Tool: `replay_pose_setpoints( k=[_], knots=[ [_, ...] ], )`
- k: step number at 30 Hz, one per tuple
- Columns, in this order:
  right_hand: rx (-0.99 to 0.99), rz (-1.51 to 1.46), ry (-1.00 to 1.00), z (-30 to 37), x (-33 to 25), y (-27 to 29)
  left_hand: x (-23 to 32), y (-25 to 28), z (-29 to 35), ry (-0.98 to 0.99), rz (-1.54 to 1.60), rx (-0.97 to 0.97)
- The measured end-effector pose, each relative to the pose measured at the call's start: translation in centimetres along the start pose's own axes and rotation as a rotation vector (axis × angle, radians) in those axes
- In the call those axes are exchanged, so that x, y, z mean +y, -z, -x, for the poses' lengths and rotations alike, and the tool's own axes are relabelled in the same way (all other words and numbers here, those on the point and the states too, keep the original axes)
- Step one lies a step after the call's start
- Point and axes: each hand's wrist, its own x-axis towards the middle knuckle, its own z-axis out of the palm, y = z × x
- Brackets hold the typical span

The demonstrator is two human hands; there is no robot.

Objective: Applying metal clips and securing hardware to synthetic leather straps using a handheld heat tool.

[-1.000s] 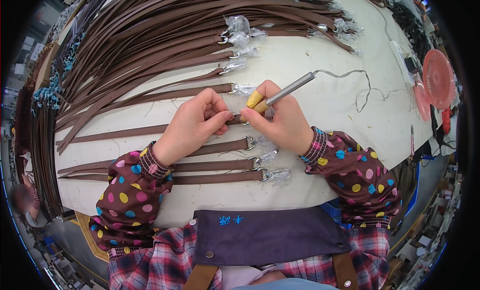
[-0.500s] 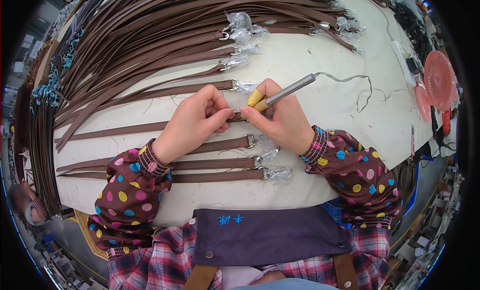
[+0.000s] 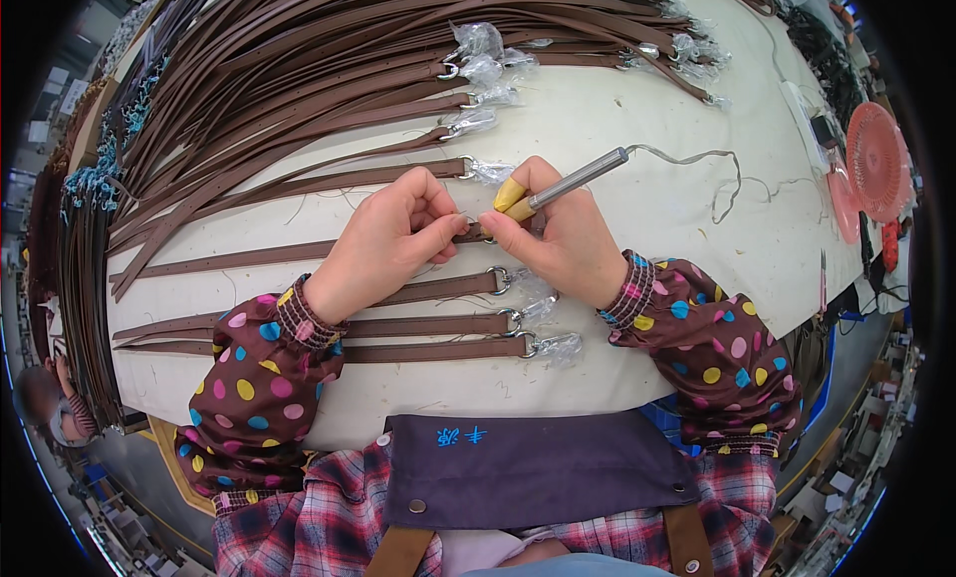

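My left hand [image 3: 393, 238] is closed in a pinch at the ring end of a brown strap [image 3: 299, 253], whose middle it covers. Against it, almost fingertip to fingertip, is my right hand [image 3: 568, 243]. A pen-shaped corded tool [image 3: 583, 177] with a silver barrel, like a soldering iron, is gripped in it and slants up to the right. Yellow covering [image 3: 509, 194] wraps a fingertip of that hand. The tool's tip and any thread between the fingers are too small to make out. Nearer me lie several more straps [image 3: 428, 326] with metal rings [image 3: 526, 344] in clear plastic.
A big pile of brown straps [image 3: 329, 39] fills the back left of the white table [image 3: 637, 358]. The tool's grey cord [image 3: 687, 159] runs right toward a power strip [image 3: 802, 124]. A pink fan [image 3: 876, 159] stands at the right edge. Another person [image 3: 70, 408] is far left.
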Motion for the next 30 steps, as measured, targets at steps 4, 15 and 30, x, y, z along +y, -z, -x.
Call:
replay_pose_setpoints(
  k=[4,15,30],
  knots=[
    [0.006,-0.034,-0.013,0.04,0.09,-0.14,0.00,-0.01,0.00,0.007,-0.003,0.007],
    [0.006,-0.019,-0.020,0.05,-0.07,-0.04,0.10,-0.05,-0.02,0.004,-0.016,0.005],
    [0.061,-0.053,-0.021,-0.15,0.09,-0.15,0.26,0.06,0.05,0.008,0.004,0.009]
  ],
)
